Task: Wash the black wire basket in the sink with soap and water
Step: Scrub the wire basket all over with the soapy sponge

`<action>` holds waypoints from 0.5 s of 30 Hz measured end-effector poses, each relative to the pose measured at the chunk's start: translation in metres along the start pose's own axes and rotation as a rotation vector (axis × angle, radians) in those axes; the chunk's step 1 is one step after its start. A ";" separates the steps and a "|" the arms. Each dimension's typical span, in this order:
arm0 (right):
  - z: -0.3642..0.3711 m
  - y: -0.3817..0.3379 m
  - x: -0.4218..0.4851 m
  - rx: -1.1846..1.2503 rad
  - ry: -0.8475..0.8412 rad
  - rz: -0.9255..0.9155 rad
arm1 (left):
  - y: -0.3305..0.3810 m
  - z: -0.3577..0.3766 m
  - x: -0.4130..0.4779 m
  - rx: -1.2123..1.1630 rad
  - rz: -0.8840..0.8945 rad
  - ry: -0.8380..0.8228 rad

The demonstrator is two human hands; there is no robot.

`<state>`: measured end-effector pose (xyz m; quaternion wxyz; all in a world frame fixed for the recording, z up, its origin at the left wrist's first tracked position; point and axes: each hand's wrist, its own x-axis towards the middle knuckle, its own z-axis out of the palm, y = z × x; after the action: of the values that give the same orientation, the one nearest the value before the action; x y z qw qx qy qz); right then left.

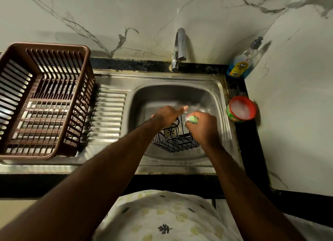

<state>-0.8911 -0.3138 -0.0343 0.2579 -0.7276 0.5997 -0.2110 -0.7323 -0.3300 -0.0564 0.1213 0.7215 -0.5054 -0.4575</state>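
A: Black wire basket (175, 140) sits low in the sink (219, 89), centre frame, tilted over the drain (172, 130); near end looks to rest on the basin floor, can't confirm contact

B: grips?

A: left hand (166, 115) curled closed around the basket's far top rim, thumb sticking out toward the right. right hand (201, 127) clenched around a green sponge (192, 119), pressing it at the rim just beside the left thumb. some white foam on the sponge

B: risks, near to far

A: 1) basket held at one edge only. wet soapy wire, so my guess is it twists or slips out of the left hand and clatters into the basin
2) sponge can snag on wire ends and tear, or knuckles scrape the mesh if the scrub is hard
3) basket sits over the drain, so loosened grime could clog the strainer

B: further out?

A: open soap tub (241, 109) at right of frame, on the counter edge beside the sink. right elbow swinging out could knock it. dish liquid bottle (242, 62) in the upper right corner, less exposed
faucet (179, 49) top centre, no stream visible. opening it hard onto tilted wire would splash the counter

B: drying rack?

A: brown rack (45, 100), left of frame, well apart from the hands. no risk there
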 end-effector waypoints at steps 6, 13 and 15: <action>0.002 0.006 -0.030 -0.031 -0.010 -0.013 | -0.001 0.007 0.003 -0.002 -0.009 -0.010; -0.013 0.005 -0.036 0.004 -0.076 0.025 | 0.000 0.008 -0.001 0.003 0.011 0.000; -0.021 0.006 -0.030 0.088 -0.042 0.107 | 0.000 0.006 -0.001 0.005 0.003 0.007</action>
<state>-0.9144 -0.2879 -0.0221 0.3131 -0.6867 0.6223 -0.2079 -0.7376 -0.3275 -0.0593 0.1222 0.7224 -0.5073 -0.4536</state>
